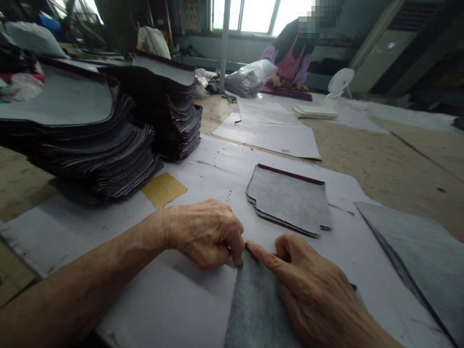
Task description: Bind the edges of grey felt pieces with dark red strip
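A grey fabric-like piece (253,299) with a dark edge lies on the white sheet in front of me. My left hand (208,234) is closed, its fingertips pinched at the piece's top left corner. My right hand (311,280) lies across the piece, index finger stretched along the dark top edge towards that corner. The other right fingers are curled at the edge, and the palm hides part of the piece. Just beyond my hands rests a small stack of similar grey pieces (290,198), with notched corners and a dark red strip along the far edge.
Two tall stacks of dark, grey-backed pieces (97,150) stand at the left. A yellow-brown card (165,189) lies beside them. More grey sheets (416,256) are at the right. Farther back are white sheets (275,130), a small white fan (340,83) and a person in an apron (290,63).
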A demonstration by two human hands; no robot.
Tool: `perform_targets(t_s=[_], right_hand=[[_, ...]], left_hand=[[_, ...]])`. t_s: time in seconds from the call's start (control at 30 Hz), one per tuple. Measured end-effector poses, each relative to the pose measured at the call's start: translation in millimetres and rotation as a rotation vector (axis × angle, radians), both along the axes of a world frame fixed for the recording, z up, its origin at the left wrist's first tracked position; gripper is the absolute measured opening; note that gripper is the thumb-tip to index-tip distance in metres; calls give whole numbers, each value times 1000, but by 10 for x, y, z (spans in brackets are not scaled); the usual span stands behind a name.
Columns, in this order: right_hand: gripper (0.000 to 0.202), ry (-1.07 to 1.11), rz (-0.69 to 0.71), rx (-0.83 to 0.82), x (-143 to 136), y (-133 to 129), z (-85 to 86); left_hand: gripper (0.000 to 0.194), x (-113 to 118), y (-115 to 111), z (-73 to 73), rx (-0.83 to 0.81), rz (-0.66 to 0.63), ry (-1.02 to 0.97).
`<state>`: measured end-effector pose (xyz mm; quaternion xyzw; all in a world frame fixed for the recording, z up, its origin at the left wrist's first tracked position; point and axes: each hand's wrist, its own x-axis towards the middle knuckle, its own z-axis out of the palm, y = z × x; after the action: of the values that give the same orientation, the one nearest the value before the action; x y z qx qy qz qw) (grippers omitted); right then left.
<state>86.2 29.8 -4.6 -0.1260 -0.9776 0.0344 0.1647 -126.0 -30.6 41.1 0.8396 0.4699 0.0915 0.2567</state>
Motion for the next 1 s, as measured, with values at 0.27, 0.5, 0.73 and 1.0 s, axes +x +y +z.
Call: perform_targets(t_s=[0.27, 0.5, 0.73, 1.0], right_hand=[[50, -23, 11, 77, 8, -9, -17], [53, -3, 6, 111, -6, -53, -16], [23, 217, -70, -145, 102, 11, 14], [11, 139, -202, -243, 88, 43, 40]], left_hand=[[30, -17, -7, 7, -31, 31, 0], [30, -30, -5, -27, -41, 33, -26], [27, -22, -12, -43, -32, 32, -52], [8, 18, -13, -67, 70, 183, -445]])
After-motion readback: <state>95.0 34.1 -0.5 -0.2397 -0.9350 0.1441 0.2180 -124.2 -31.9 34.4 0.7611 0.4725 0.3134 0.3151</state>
